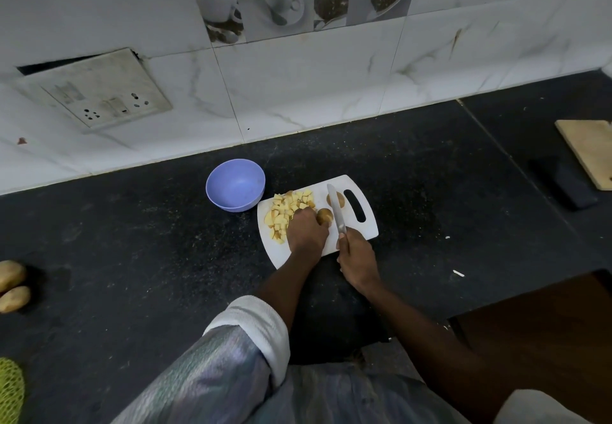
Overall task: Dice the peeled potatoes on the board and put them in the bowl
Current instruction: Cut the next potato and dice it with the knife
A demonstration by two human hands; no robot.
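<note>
- Smooth white plastic cutting board (361, 225) at centre — matt.
- Bright metal knife blade (336, 210), glossy.
- Matt lilac plastic bowl (235, 185) at 10 o'clock.
- Speckled dark stone counter (149, 241).
- Bare wooden board (591, 155) at 3 o'clock.
- Glossy marbled wall tiles (298, 85).

knife handle (344, 241) hidden inside right hand (357, 263) | potato piece (324, 215) partly covered by left hand (306, 233) | second piece (336, 199) crossed by blade | wooden board (589, 155), mesh bag (10, 390) and two whole potatoes (11, 286) cut off at frame edges
</note>
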